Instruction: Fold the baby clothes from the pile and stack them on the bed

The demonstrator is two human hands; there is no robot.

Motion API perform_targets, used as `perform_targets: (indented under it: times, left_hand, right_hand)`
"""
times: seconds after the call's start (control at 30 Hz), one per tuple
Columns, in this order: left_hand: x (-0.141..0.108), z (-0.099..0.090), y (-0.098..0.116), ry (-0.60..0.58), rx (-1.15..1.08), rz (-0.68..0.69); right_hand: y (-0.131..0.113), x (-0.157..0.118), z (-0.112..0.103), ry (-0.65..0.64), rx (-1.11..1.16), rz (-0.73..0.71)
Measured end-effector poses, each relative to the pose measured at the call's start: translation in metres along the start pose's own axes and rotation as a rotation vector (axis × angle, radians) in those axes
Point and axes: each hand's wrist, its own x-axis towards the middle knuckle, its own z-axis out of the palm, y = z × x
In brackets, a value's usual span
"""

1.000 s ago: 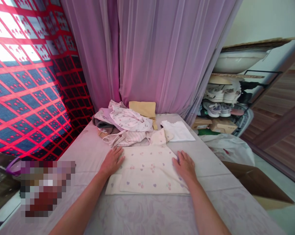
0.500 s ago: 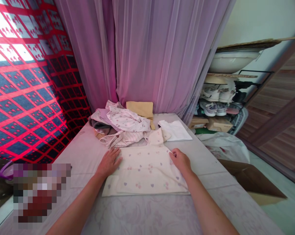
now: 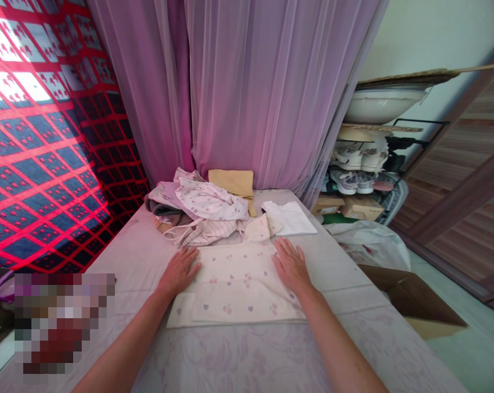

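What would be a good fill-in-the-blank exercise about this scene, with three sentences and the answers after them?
The left hand and the right hand rest flat on a pale printed garment, one on each ____.
The folded white cloth lies to the ____ of the heaped clothes.
A yellow cloth lies ____ the heaped clothes.

Answers: side; right; behind.
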Motion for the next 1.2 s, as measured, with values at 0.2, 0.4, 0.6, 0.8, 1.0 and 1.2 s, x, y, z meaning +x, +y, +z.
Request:
perform_targets:
  times: [0.2, 0.4, 0.6, 0.8, 1.0, 1.2]
  left_hand:
    - [0.000, 0.001, 0.000, 0.006, 0.008, 0.013]
    - [0.000, 0.002, -0.001, 0.017, 0.002, 0.011]
    - [0.000, 0.001, 0.000, 0.006, 0.001, 0.010]
    - [0.001, -0.004, 0.003, -0.038, -0.037, -0.026]
    - [0.003, -0.013, -0.003, 0.012, -0.454, -0.184]
    - [-0.017, -0.025, -0.007, 0.190, -0.989, -0.462]
  right_hand:
    - [-0.013, -0.002, 0.010, -0.335, 0.018, -0.032]
    - [-0.009, -0.010, 0.005, -0.262, 0.020, 0.031]
    - [0.017, -0.026, 0.016, -0.069, 0.127, 0.282]
    - [0.030, -0.027, 0.024, 0.071, 0.284, 0.248]
    - [0.033, -0.030, 0.022, 0.138, 0.519, 0.298]
    - [0.048, -0.037, 0.023, 0.413, 1.106, 0.579]
